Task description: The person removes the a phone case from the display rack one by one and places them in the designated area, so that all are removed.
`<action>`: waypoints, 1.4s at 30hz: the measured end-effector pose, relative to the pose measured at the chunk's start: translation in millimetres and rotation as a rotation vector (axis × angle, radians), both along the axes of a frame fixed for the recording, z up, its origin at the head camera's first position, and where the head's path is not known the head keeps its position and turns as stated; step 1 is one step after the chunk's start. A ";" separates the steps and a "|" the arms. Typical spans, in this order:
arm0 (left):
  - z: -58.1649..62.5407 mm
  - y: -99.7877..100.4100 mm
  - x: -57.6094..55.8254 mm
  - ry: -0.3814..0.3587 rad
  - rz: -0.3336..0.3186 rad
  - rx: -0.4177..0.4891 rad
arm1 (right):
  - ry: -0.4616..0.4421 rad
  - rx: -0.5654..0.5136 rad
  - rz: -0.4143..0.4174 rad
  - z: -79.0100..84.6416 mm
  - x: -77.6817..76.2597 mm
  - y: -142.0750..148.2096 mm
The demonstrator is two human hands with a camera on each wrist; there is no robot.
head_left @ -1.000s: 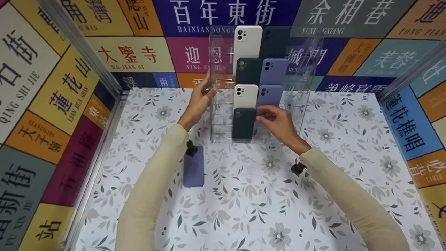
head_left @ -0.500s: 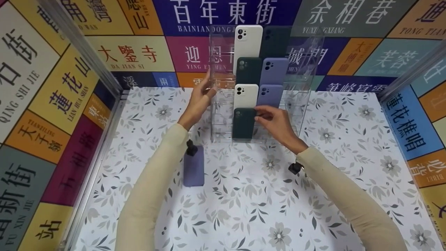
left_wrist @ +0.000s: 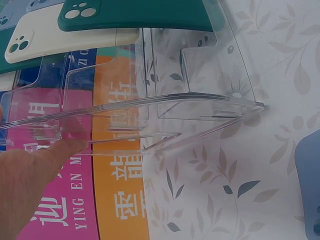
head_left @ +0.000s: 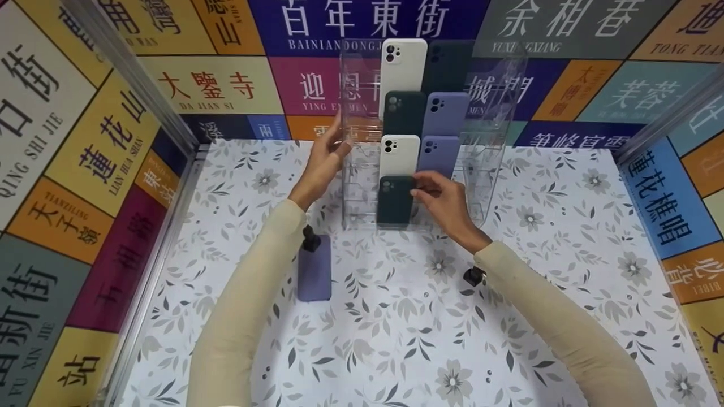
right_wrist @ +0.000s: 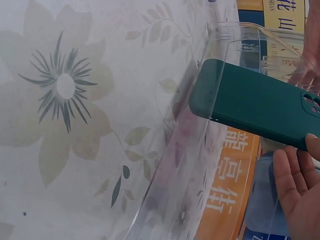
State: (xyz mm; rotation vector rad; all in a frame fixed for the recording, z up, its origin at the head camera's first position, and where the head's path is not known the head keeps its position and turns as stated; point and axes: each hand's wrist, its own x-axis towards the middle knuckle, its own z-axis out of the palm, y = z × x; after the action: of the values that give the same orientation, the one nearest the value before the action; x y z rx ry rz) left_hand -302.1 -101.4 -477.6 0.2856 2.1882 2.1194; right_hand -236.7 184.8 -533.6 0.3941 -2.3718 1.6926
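A clear stepped display stand (head_left: pixel 360 195) holds several phone cases in two columns. My left hand (head_left: pixel 323 167) grips its left side; in the left wrist view a finger and thumb lie along the clear edge (left_wrist: pixel 190 96). The front dark green phone case (head_left: pixel 394 206) leans on the lowest step, its lower end behind the clear lip in the right wrist view. My right hand (head_left: pixel 447 204) pinches this case's right edge, thumb over its back and fingers underneath. Above it are a white case (head_left: pixel 399 155) and another dark green one (head_left: pixel 404 113); a purple case (head_left: pixel 440 154) is beside the white one.
A purple phone case (head_left: pixel 314 277) lies flat on the flowered tabletop (head_left: pixel 384 339), beside my left wrist. Higher on the stand are a white case (head_left: pixel 404 70), a dark green case (head_left: pixel 448 65) and a purple case (head_left: pixel 445 113). Sign-printed walls (head_left: pixel 215 85) enclose the table.
My right hand has shifted slightly left, its fingertips now at the front green case's edge. The left hand stays on the stand.
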 end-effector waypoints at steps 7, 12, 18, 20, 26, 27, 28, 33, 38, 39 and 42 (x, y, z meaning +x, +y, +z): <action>1.3 -0.1 1.1 -0.005 0.008 0.023 | 0.008 -0.007 -0.048 3.2 4.4 -5.6; 0.4 -0.1 -0.6 0.008 0.005 0.018 | 0.007 -0.049 -0.081 27.4 16.9 -10.4; 0.6 0.7 0.3 0.011 0.011 0.004 | 0.031 -0.038 -0.107 40.2 22.4 -5.8; 0.2 0.8 0.3 0.009 0.013 0.002 | 0.029 -0.037 -0.102 35.9 20.6 -1.9; -0.6 1.3 -0.3 0.010 0.009 0.011 | 0.045 -0.082 -0.042 24.7 20.2 8.5; -0.7 1.4 -0.2 0.007 0.010 0.009 | 0.043 -0.091 -0.033 23.7 21.1 9.2; -0.6 1.3 -0.1 0.004 0.011 0.008 | 0.040 -0.099 -0.024 22.6 22.0 10.0; -0.2 1.4 0.1 -0.009 0.010 0.019 | 0.009 -0.083 -0.012 13.8 29.6 11.7; 0.1 1.1 0.0 0.000 0.008 0.019 | -0.030 -0.083 0.017 3.1 38.2 12.1; 0.1 1.0 0.2 0.002 0.007 0.015 | -0.038 -0.089 0.027 1.5 39.8 12.0; 0.1 0.6 0.5 0.007 0.009 0.004 | -0.053 -0.102 0.040 -2.8 43.9 11.2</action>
State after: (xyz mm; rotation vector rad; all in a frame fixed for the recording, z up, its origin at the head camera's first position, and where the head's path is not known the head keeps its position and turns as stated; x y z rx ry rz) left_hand -301.6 -100.8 -477.6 0.2839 2.1931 2.1314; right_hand -192.8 196.0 -536.3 0.3868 -2.3165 1.8544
